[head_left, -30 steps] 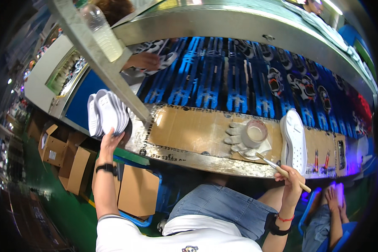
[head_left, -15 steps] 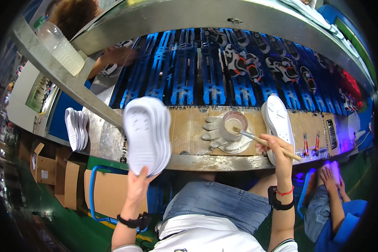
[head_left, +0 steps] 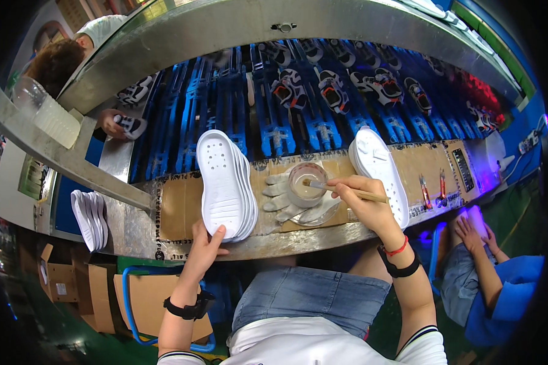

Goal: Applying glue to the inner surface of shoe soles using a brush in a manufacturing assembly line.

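A stack of white shoe soles (head_left: pixel 224 179) lies on the cardboard-covered bench, slightly left of centre. My left hand (head_left: pixel 206 242) grips its near end, thumb on the top sole and fingers along the edge. In my right hand (head_left: pixel 365 201) is a wooden-handled brush (head_left: pixel 374 195), held with its bristles down inside a small round cup (head_left: pixel 298 198) of pale liquid. Under and beside the cup are a whitish work glove (head_left: pixel 277 193) and a round lid or dish, partly covered. Further right, more white soles (head_left: pixel 380 167) lie beyond my right hand.
Blue conveyor slats (head_left: pixel 323 131) carrying shoes run behind the bench, below a metal beam (head_left: pixel 225 45). Another sole stack (head_left: pixel 90 219) stands far left, near a bottle (head_left: pixel 58 123). Two red-tipped tools (head_left: pixel 442 185) lie right. One co-worker's hand (head_left: pixel 112 123) holds a shoe; another person sits right.
The sole stack has come down onto the bench in my left hand. My right hand has lowered the brush further into the cup. The view has shifted right.
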`<action>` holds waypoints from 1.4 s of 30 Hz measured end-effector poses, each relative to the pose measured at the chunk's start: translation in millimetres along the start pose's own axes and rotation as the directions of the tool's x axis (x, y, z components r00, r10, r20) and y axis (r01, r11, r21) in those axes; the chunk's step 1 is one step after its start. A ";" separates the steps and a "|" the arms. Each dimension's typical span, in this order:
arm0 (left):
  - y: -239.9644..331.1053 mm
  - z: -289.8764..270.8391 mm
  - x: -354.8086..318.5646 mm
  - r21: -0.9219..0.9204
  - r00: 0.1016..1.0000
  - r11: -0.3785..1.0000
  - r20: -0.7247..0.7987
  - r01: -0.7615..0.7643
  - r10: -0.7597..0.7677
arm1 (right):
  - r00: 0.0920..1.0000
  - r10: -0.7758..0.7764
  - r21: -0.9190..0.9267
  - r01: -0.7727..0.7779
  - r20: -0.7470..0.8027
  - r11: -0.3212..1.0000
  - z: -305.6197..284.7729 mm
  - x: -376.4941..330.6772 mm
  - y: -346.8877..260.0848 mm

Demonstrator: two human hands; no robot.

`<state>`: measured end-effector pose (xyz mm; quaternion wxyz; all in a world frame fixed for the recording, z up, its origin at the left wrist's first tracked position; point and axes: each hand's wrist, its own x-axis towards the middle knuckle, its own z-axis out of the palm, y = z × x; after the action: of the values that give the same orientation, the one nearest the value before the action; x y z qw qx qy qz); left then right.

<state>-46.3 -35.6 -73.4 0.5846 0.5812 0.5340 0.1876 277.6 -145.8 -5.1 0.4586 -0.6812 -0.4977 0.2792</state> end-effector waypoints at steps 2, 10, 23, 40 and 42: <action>-4.9 -7.0 0.6 0.320 0.966 0.926 -0.090 -0.203 0.242 | 1.000 0.010 0.004 -0.011 0.024 1.000 2.2 2.1 2.7; 24.9 -25.7 4.0 0.096 0.951 0.949 -0.051 -0.300 0.306 | 0.998 0.054 0.053 -0.055 0.036 0.997 5.0 4.2 3.8; 64.3 5.8 -25.5 -0.453 0.964 0.863 0.030 -0.223 0.265 | 0.998 -0.023 0.090 0.028 -0.054 0.996 -4.6 -4.3 -3.6; 69.7 68.8 -30.0 -0.252 0.844 0.805 -0.159 -0.536 0.512 | 0.962 -0.248 0.209 0.221 0.114 0.953 11.8 -46.6 -48.9; 68.9 67.7 -31.0 -0.229 0.841 0.809 -0.158 -0.541 0.518 | 0.949 -0.283 0.159 0.261 0.139 0.952 14.0 -44.9 -48.5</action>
<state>27.3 -76.5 -16.9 0.5572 0.6149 0.3462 0.4377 229.7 -178.8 29.3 0.4973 -0.5476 -0.6018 0.3009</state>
